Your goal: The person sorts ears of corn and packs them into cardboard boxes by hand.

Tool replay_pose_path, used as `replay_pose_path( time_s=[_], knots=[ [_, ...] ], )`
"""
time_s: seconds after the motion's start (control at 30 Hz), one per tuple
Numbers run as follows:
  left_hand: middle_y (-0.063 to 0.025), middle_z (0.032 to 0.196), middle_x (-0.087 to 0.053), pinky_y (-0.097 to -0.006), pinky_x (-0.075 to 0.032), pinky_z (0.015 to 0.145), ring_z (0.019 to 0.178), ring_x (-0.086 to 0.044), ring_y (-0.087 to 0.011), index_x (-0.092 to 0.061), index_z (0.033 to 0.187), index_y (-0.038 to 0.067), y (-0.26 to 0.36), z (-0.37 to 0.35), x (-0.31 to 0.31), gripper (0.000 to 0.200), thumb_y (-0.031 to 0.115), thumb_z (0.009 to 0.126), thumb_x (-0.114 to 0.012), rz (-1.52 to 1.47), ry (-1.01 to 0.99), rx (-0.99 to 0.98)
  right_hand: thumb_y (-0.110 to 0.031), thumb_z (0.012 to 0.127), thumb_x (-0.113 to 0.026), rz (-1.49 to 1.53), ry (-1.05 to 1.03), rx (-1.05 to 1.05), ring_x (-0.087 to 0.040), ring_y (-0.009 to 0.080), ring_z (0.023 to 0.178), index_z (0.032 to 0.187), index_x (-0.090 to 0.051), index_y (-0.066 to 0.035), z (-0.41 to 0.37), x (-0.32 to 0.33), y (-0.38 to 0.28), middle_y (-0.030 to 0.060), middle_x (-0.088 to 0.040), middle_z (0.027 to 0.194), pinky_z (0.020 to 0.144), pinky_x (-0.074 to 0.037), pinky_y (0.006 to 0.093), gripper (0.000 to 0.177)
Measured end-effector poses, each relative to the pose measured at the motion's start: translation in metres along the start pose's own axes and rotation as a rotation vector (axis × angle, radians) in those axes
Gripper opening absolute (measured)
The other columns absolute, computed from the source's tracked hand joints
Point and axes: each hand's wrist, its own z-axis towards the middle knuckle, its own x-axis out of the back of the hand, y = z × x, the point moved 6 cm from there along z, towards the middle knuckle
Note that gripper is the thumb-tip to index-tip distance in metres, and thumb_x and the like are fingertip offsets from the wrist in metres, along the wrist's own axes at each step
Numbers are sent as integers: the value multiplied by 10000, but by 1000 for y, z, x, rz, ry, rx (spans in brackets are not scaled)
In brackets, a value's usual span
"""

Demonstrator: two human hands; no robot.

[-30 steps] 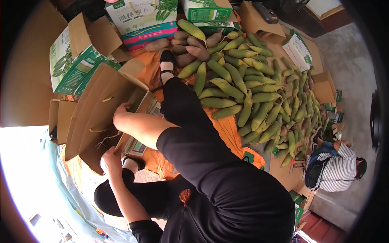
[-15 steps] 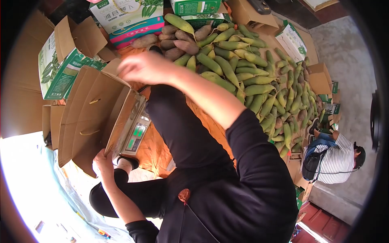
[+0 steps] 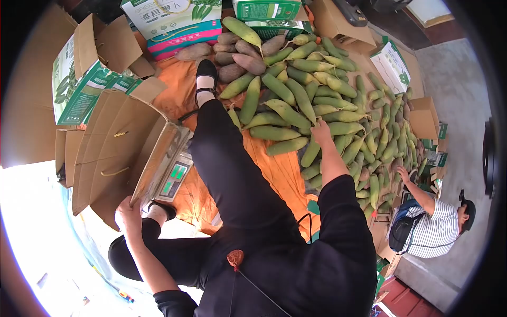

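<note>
My left hand (image 3: 128, 215) is closed on the lower edge of an open cardboard box (image 3: 108, 153) with rope handles. That box leans on its side against a flat scale with a lit green display (image 3: 174, 178). My right hand (image 3: 322, 133) reaches into the heap of green radishes (image 3: 343, 100), its fingers closed at the tapered end of one green radish (image 3: 301, 95). Other green radishes lie right around those fingers. Several brownish-pink roots (image 3: 248, 63) lie at the heap's far left, near my shoe.
Orange sheeting (image 3: 269, 182) covers the floor under my legs. Printed radish cartons (image 3: 169, 21) stand at the back, another open carton (image 3: 79, 79) at the left. A person in a striped shirt (image 3: 435, 230) is at the right, one hand (image 3: 404, 174) at the heap's edge.
My right hand has moved from above the cardboard box, rightward to the radish heap. My left hand keeps hold of the box edge. The other person's arm now extends toward the heap.
</note>
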Motion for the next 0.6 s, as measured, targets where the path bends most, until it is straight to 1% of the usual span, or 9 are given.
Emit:
replay_pose_path(
  time_s=[0.03, 0.13, 0.17, 0.23, 0.3, 0.37, 0.43, 0.47, 0.6],
  knots=[
    [-155, 695, -610, -374, -470, 616, 657, -613, -317, -664, 833, 58, 1, -1, 1, 137, 172, 758, -657, -15, -1, -4, -136, 811, -638, 149, 7, -74, -611, 274, 949, 1310, -439, -102, 8, -11, 23, 140, -611, 1079, 743, -512, 421, 537],
    [-152, 695, -612, -369, -470, 623, 656, -613, -314, -667, 831, 59, 4, -1, 3, 134, 172, 760, -656, 2, -18, 22, -158, 823, -639, 307, -115, -274, -612, 213, 833, 1356, -364, -151, -38, 3, -21, 107, -607, 1033, 640, -525, 401, 600],
    [-152, 695, -612, -369, -470, 623, 656, -613, -314, -667, 831, 59, 4, -1, 4, 134, 172, 760, -656, 6, -8, 38, -158, 823, -639, 306, -128, -262, -612, 213, 833, 1356, -364, -151, -35, -2, -21, 107, -607, 1033, 640, -525, 401, 600],
    [-154, 706, -619, -374, -474, 633, 672, -618, -319, -669, 828, 62, 4, 0, 4, 134, 176, 757, -656, 2, -12, 17, -159, 811, -653, 366, -88, -270, -607, 197, 727, 1288, -461, -100, -18, -9, -6, 88, -629, 893, 583, -521, 376, 518],
    [-158, 754, -633, -398, -481, 664, 733, -625, -333, -673, 827, 71, 1, 1, 3, 138, 186, 754, -654, 64, -24, 33, -182, 804, -661, 193, -65, -271, -609, 184, 695, 1123, -601, -49, 2, -10, 2, 70, -625, 745, 553, -509, 339, 351],
    [-168, 655, -588, -389, -462, 597, 627, -596, -332, -638, 758, 48, -1, -1, 3, 167, 215, 753, -639, -35, 44, 11, -220, 813, -652, 55, 88, -28, -616, 205, 673, 944, -664, 12, 4, 5, -15, 91, -630, 681, 594, -505, 359, 267],
    [-159, 656, -593, -387, -465, 598, 632, -603, -325, -642, 758, 54, 2, 0, 5, 162, 216, 756, -640, -26, 57, -11, -245, 811, -654, 1, 147, 70, -628, 245, 699, 943, -664, 8, 4, 15, -40, 123, -642, 716, 635, -500, 381, 286],
    [-135, 781, -648, -396, -492, 683, 756, -632, -324, -682, 832, 93, 3, -1, 6, 133, 205, 778, -633, 16, -36, 54, -271, 809, -655, -54, 219, 154, -640, 286, 726, 943, -664, 4, 2, 24, -56, 156, -655, 751, 676, -496, 403, 306],
    [-128, 793, -652, -393, -498, 691, 766, -633, -319, -686, 837, 100, -4, -1, 4, 140, 211, 775, -625, 4, -20, 48, -308, 805, -646, -256, 289, 279, -628, 379, 812, 935, -664, -28, -27, 61, -158, 197, -653, 835, 751, -476, 444, 309]
  ],
)
